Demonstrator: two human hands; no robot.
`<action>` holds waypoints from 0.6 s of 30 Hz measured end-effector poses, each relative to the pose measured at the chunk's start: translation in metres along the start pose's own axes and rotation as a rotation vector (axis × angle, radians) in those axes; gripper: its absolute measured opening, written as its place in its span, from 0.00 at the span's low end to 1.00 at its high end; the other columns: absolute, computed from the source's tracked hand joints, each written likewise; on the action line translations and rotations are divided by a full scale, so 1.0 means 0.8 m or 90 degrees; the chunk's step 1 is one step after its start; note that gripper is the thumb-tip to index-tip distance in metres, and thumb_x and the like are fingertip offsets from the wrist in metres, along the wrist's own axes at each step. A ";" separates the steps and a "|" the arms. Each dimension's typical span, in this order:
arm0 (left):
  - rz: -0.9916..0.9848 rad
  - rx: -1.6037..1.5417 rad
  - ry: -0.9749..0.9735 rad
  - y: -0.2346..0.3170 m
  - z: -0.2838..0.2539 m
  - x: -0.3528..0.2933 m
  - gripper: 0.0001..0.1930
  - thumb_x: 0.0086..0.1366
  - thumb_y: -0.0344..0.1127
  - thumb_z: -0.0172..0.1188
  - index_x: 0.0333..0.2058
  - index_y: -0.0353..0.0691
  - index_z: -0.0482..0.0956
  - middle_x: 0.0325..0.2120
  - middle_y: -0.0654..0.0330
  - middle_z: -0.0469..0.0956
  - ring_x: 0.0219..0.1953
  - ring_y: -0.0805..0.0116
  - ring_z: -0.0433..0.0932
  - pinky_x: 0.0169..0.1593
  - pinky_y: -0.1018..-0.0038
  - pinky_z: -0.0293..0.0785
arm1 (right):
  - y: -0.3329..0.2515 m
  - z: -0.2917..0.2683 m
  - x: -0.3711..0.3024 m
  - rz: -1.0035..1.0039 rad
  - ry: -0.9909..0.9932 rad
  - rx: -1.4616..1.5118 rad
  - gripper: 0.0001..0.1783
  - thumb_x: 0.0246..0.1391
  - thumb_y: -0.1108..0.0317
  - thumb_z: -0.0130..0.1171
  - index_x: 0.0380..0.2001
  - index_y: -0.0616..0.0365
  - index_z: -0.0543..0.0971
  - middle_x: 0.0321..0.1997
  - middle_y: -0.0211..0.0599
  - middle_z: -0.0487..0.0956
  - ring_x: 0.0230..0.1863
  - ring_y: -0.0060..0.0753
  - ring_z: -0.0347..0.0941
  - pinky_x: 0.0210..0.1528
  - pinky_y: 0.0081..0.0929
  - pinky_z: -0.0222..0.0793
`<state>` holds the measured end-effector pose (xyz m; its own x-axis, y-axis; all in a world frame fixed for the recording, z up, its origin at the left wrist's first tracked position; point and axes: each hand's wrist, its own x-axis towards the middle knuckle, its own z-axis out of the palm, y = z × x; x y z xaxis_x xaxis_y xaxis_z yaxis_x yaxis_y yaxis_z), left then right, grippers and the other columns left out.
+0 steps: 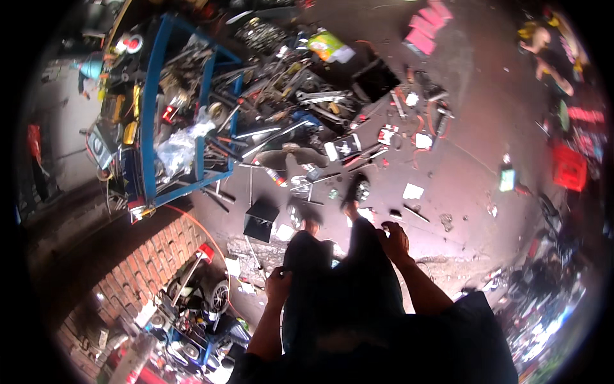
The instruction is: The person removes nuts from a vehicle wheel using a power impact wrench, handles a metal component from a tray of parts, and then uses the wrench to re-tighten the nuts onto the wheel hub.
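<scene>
At left, a straight-railed blue metal frame [151, 115] borders crumpled clear plastic [179, 150]. Nearer stands a square-edged black box [261, 221], the thing closest to the person's left hand [279, 283], curled beside dark trousers [304, 256]; from here I cannot tell whether it grips anything. Farther off sprawls a jagged heap of metal tools [323, 96]. The right hand [394, 242], fingers bent, hangs near a flat white sheet [412, 191], its grasp likewise unclear. Smooth brown floor [473, 153] gives walking room between the heap's ragged edge and a red plastic crate [569, 168], far right.
</scene>
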<state>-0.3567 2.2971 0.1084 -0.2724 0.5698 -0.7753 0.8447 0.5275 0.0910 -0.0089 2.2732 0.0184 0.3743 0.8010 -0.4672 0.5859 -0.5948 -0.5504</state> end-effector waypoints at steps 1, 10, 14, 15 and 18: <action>-0.001 0.045 0.018 0.001 0.013 0.016 0.20 0.54 0.49 0.56 0.42 0.47 0.78 0.27 0.52 0.80 0.35 0.53 0.79 0.39 0.59 0.73 | 0.022 0.028 0.003 -0.050 0.011 -0.032 0.18 0.46 0.58 0.61 0.39 0.56 0.76 0.39 0.42 0.77 0.43 0.43 0.73 0.43 0.36 0.69; 0.188 0.174 -0.034 -0.040 0.060 0.182 0.17 0.55 0.43 0.56 0.43 0.45 0.73 0.33 0.47 0.76 0.36 0.47 0.74 0.40 0.55 0.69 | -0.034 0.104 0.066 -0.081 -0.129 -0.109 0.13 0.40 0.63 0.62 0.24 0.60 0.73 0.26 0.50 0.72 0.31 0.53 0.68 0.32 0.46 0.61; 0.268 0.167 -0.057 -0.044 0.050 0.218 0.20 0.54 0.43 0.57 0.44 0.43 0.71 0.35 0.47 0.73 0.38 0.46 0.71 0.42 0.54 0.67 | -0.017 0.136 0.074 -0.085 -0.161 -0.252 0.12 0.42 0.61 0.60 0.24 0.59 0.74 0.18 0.44 0.72 0.25 0.48 0.70 0.26 0.42 0.62; 0.272 0.154 -0.061 -0.043 0.044 0.220 0.20 0.53 0.43 0.58 0.45 0.42 0.71 0.36 0.47 0.73 0.39 0.45 0.70 0.43 0.54 0.66 | -0.030 0.140 0.079 -0.046 -0.176 -0.232 0.13 0.40 0.61 0.61 0.20 0.58 0.72 0.17 0.44 0.70 0.25 0.51 0.68 0.27 0.45 0.60; 0.287 0.128 -0.072 -0.043 0.033 0.224 0.22 0.52 0.42 0.58 0.46 0.41 0.69 0.37 0.47 0.71 0.41 0.45 0.68 0.45 0.54 0.64 | -0.034 0.143 0.083 -0.005 -0.220 -0.191 0.14 0.39 0.61 0.61 0.15 0.57 0.69 0.16 0.43 0.67 0.25 0.53 0.65 0.27 0.47 0.56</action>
<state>-0.4228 2.3644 -0.0502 0.1824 0.6358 -0.7500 0.9420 0.1056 0.3186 -0.0824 2.3348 -0.0771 0.1370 0.7061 -0.6948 0.7890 -0.5019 -0.3545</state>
